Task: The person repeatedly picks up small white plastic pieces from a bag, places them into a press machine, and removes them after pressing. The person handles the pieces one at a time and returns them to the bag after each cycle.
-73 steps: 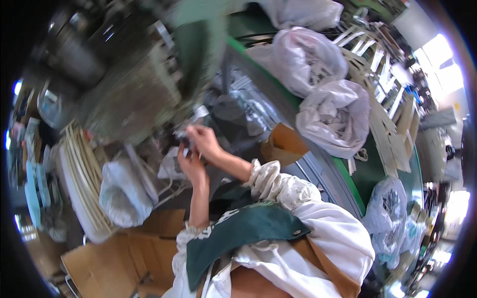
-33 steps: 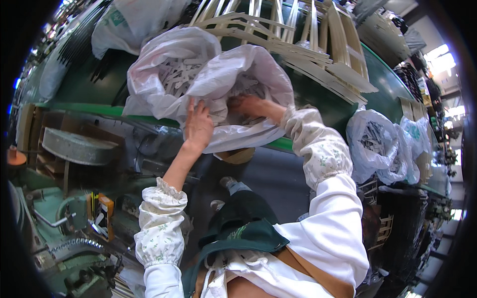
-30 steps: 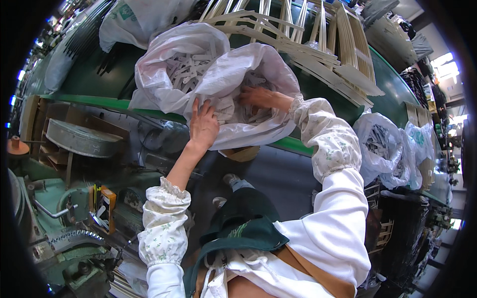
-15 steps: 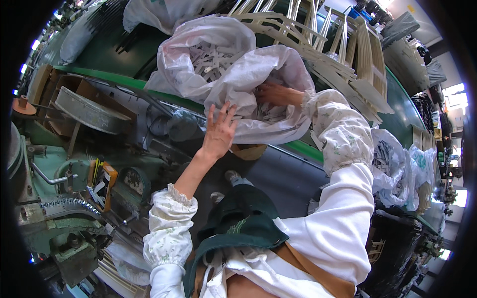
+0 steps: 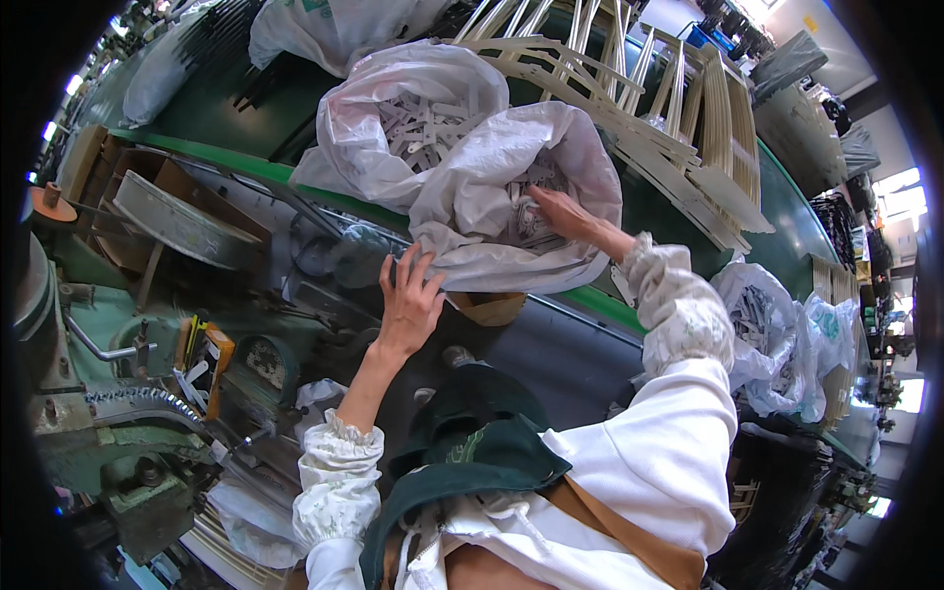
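Observation:
Two white plastic bags stand side by side with their mouths spread, both holding small flat grey pieces. My right hand (image 5: 568,216) reaches into the nearer bag (image 5: 462,221), its fingers curled down round some of the small flat pieces (image 5: 536,224); the fingertips are hidden. Just outside that bag's left lower edge is my left hand (image 5: 409,307), open, its fingers spread and the tips at or close to the plastic. I cannot tell whether they touch. Beyond it sits the second bag (image 5: 339,128), with its loose flat pieces (image 5: 423,130) in view.
Both bags rest on a green-edged bench (image 5: 231,162). Long pale slatted frames (image 5: 678,147) lie beside them. A green machine (image 5: 147,472) stands at the left, with an orange box (image 5: 218,354) of tools. More filled bags (image 5: 752,315) are at the right.
My left hand has come off the nearer bag's side, down and left. My right hand has shifted a little within the bag and shows more; more flat pieces are visible.

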Available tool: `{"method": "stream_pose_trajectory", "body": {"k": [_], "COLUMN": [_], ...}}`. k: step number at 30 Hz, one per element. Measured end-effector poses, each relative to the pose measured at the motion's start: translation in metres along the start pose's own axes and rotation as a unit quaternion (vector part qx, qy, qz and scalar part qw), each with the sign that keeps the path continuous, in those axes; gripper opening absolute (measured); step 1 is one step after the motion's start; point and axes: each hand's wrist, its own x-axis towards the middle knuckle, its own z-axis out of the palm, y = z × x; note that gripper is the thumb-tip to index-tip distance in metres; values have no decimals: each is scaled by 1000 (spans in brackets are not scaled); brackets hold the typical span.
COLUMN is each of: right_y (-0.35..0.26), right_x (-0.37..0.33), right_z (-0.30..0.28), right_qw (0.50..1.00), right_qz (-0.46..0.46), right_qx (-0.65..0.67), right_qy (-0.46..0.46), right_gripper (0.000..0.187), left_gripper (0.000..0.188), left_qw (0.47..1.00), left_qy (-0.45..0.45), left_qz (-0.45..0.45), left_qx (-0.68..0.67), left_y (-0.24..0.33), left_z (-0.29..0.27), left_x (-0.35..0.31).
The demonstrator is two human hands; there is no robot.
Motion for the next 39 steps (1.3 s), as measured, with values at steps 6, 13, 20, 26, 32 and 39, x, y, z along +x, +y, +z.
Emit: {"method": "stream_pose_trajectory", "body": {"k": [6, 13, 20, 26, 32, 39], "right_y": [-18, -30, -99, -64, -10, -32], "right_x": [4, -15, -16, -16, -34, -8], "right_z": [18, 5, -1, 36, 77, 2], "right_qw": [814, 582, 840, 866, 770, 844], "right_qz": [334, 290, 202, 153, 293, 212], "right_qx": [396, 713, 470, 404, 460, 235], "right_qy": [263, 262, 180, 251, 331, 432], "right_gripper": [13, 33, 22, 17, 28, 11], "left_gripper": [22, 23, 40, 35, 26, 42], "left_qw": [991, 973, 828, 923, 946, 977], "left_qy": [70, 59, 188, 44, 174, 213], "left_qz": [37, 66, -134, 17, 92, 15], "left_qx": [-107, -213, -511, -382, -257, -11], "left_y": [26, 55, 81, 75, 31, -100], "left_z": [11, 40, 47, 59, 28, 73], "left_x": [40, 79, 130, 165, 289, 419]}}
